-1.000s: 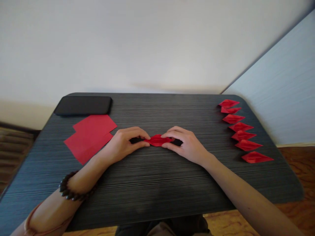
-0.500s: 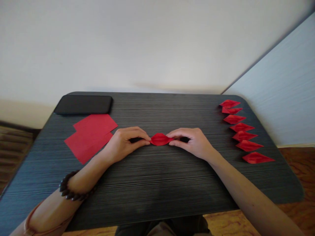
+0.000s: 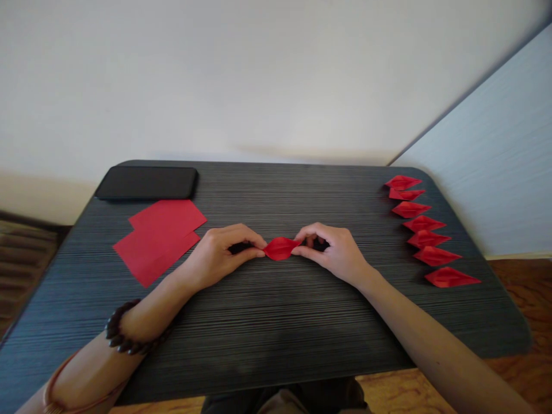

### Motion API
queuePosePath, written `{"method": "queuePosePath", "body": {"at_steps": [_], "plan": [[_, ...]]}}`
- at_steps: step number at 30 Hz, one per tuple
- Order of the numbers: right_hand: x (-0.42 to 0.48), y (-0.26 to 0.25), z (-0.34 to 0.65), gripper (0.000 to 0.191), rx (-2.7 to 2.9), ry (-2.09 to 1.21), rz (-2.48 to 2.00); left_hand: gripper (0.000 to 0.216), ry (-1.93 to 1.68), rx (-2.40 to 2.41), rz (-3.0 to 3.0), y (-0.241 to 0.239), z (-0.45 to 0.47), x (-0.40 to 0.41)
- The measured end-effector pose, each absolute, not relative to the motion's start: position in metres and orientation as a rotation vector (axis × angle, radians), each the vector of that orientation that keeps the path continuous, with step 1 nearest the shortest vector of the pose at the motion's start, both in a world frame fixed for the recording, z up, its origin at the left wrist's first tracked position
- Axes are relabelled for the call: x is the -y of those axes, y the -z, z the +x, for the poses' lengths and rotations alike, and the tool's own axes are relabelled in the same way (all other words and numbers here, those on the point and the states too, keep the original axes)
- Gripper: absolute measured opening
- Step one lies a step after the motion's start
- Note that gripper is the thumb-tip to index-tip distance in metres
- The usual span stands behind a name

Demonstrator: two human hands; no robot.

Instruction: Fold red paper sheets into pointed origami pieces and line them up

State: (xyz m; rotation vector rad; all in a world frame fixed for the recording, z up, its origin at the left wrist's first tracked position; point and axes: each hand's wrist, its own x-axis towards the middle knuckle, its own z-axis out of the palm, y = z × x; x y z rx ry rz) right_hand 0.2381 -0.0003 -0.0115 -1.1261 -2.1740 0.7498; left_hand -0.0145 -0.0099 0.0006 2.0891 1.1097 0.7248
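Between my hands, over the middle of the dark table, is a small folded red paper boat with pointed ends. My left hand pinches its left tip between thumb and fingers. The right tip is held in the same way by my right hand, its thumb in front. Loose red paper sheets lie overlapping on the table just left of my left hand. Off to the right, several finished-looking folded red paper boats stand in a column along the table's edge.
A black smartphone lies at the back left corner, close to the red sheets. Behind the table rises a pale wall, with a light panel at the right.
The paper boat has tilted slightly, its right end now higher and its middle a bit lower. My right fingers have shifted their hold; my left hand has barely moved.
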Motion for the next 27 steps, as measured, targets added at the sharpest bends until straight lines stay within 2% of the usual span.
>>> {"method": "queuePosePath", "body": {"at_steps": [27], "plan": [[0.0027, 0.0129, 0.2342, 0.019, 2.185, -0.699, -1.111, 0.012, -0.712, -1.131, 2.128, 0.0028, -0.0120, 0.0119]]}}
